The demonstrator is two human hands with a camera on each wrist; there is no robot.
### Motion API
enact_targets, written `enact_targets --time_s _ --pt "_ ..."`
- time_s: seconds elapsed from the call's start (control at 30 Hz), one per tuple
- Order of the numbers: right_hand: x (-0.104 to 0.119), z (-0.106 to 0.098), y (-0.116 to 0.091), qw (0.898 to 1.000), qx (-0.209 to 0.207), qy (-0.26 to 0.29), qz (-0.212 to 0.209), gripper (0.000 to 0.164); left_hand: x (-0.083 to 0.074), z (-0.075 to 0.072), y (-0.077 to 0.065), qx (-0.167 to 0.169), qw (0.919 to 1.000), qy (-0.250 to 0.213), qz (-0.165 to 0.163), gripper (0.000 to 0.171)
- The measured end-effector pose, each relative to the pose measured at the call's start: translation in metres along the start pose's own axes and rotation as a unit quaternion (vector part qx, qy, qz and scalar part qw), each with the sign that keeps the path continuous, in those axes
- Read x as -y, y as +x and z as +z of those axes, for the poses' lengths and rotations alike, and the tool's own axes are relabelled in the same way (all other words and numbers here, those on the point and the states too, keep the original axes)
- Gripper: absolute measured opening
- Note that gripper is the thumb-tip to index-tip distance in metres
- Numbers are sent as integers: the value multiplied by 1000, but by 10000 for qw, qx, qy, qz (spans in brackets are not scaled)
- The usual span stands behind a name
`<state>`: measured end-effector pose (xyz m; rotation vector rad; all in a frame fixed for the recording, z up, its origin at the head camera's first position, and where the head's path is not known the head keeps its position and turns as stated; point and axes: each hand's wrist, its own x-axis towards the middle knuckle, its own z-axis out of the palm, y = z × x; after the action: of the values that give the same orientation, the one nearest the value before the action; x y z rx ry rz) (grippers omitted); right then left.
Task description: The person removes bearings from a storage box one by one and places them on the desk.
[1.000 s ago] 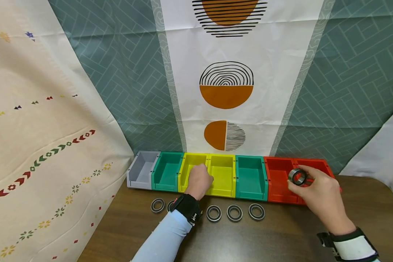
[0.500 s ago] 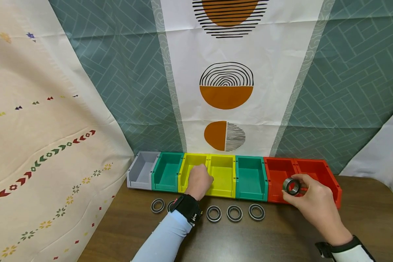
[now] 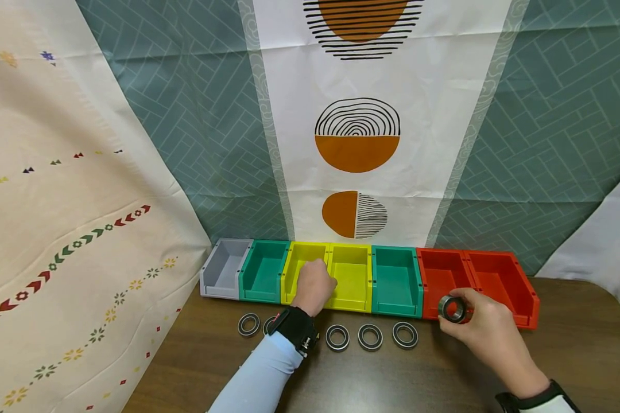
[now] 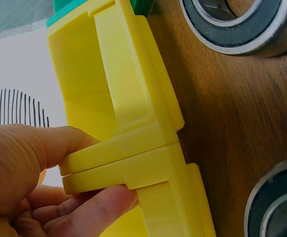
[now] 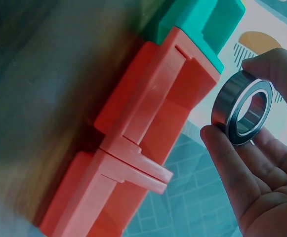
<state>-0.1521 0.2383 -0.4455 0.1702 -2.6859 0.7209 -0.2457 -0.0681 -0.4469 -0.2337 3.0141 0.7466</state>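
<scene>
My left hand grips the adjoining side walls of two yellow bins, the left yellow bin and the right yellow bin. In the left wrist view its thumb lies on one side of the doubled wall, its fingers on the other. My right hand pinches a ball bearing by its rim between thumb and fingers. Seen from the head, this bearing overlaps the front of the left red bin. Beside it stands the right red bin.
Several more bearings lie in a row on the brown wooden table, one partly hidden by the left wrist. The bin row also has a grey bin, a left green bin and a right green bin. Patterned cloth hangs behind.
My right hand has carried the bearing leftward and toward me, from over the right red bin to the front of the left one. My left hand has stayed still.
</scene>
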Motion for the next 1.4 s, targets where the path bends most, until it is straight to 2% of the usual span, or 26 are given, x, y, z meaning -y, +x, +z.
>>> enact_targets --time_s 0.17,0.43,1.07,1.4 --pt "-4 6 -4 9996 270 -45 -121 45 0 0 0 -44 10000 33 27 22" --pt "-9 15 -10 9962 868 -101 -57 43 1 1 0 -93 9999 70 83 23" --pt "-13 23 -12 9896 1409 -258 -159 43 1 1 0 -71 10000 5 48 24" --pt "-10 23 -13 9840 1770 -219 -10 45 0 1 0 -26 10000 24 -10 25"
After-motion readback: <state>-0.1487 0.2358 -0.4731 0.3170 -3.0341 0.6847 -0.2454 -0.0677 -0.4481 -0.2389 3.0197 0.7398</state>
